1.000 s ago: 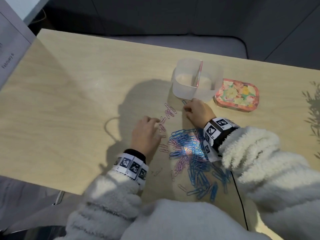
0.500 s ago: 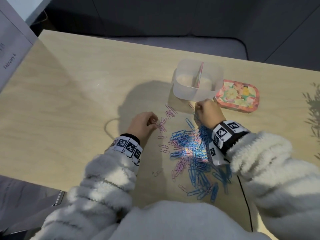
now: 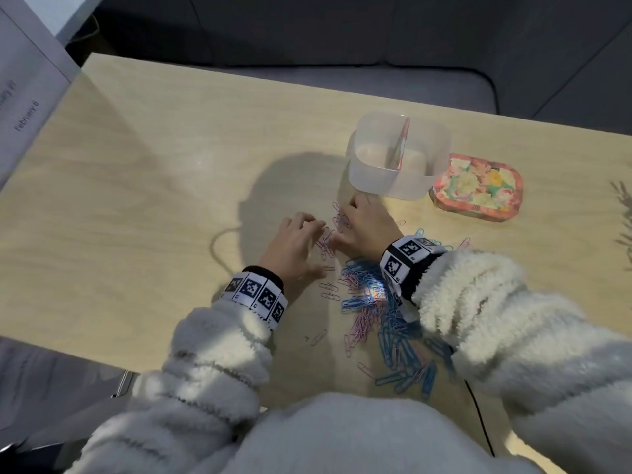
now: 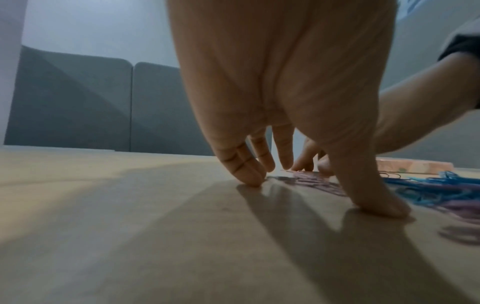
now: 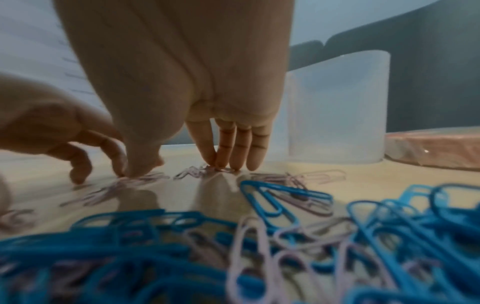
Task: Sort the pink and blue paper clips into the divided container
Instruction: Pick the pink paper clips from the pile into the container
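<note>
Pink clips (image 3: 337, 222) lie between both hands, just short of the container (image 3: 372, 179). Right hand (image 3: 367, 227) has crossed over to join left hand (image 3: 294, 244); fingers straight, tips pressing, nothing lifted. Raking pinks together; container empty.

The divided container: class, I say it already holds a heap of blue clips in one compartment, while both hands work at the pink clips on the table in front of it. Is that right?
Not quite. The divided container looks empty in the head view: no clips show in either compartment. The rest stands: the left hand and right hand both work at the pink clips on the table in front of it.
</note>
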Demonstrator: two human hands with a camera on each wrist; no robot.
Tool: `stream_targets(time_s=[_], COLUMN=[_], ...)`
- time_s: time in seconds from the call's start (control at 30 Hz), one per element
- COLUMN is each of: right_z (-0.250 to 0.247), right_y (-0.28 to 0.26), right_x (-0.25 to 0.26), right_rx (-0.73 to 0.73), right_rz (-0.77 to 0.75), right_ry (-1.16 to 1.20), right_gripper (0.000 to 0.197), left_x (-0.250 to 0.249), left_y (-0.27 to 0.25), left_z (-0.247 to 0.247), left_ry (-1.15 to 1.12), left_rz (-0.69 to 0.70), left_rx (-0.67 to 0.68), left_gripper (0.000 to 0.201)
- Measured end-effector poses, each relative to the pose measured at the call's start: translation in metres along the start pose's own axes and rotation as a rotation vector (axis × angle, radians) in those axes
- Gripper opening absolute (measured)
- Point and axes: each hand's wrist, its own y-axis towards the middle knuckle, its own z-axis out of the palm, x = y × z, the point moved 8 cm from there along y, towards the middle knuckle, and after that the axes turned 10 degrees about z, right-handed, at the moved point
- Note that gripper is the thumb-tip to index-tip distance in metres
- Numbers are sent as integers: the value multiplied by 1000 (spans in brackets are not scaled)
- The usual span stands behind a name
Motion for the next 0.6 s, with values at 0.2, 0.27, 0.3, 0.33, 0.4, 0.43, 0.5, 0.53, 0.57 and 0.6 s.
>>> stream_targets(time_s=[0.2,0.27,0.3,0.33,0.4,0.43,0.5,0.53,0.57,0.6], right_z=[18,17,16,16,19,20,22,23,24,25], right_y=[-13,-15,-16,-18,-20,-21,-21,-20,-19,-18], right_x=[18,18,19,19,20,21,24,25,25,25], right_rx=[113,120,124,125,119,108,89,83,78,75], right_rz=[-149,-147,-146,-145,-141,-132,-99,-80,-63,-53], right_ry=[-48,2,14,15,10,28,88,105,109,98], right_gripper=[59,54,52,50,44,38,28,26,26,26], left_x=[-4,-7,-7,-6,-6,-6,-6,-6,-6,-5], left_y=[15,19,20,21,23,23,24,23,22,20], left_z=[-7,-8,-8,-9,-12,-13,-14,-13,-13,-13], left_ry=[-7,5,0,-3,15,30,52,57,60,63], left_rz=[32,43,43,42,40,38,26,17,9,2], left_rx=[27,60,62,55,36,27,22,20,12,-3], left_gripper=[81,73,68,62,48,41,33,29,25,22])
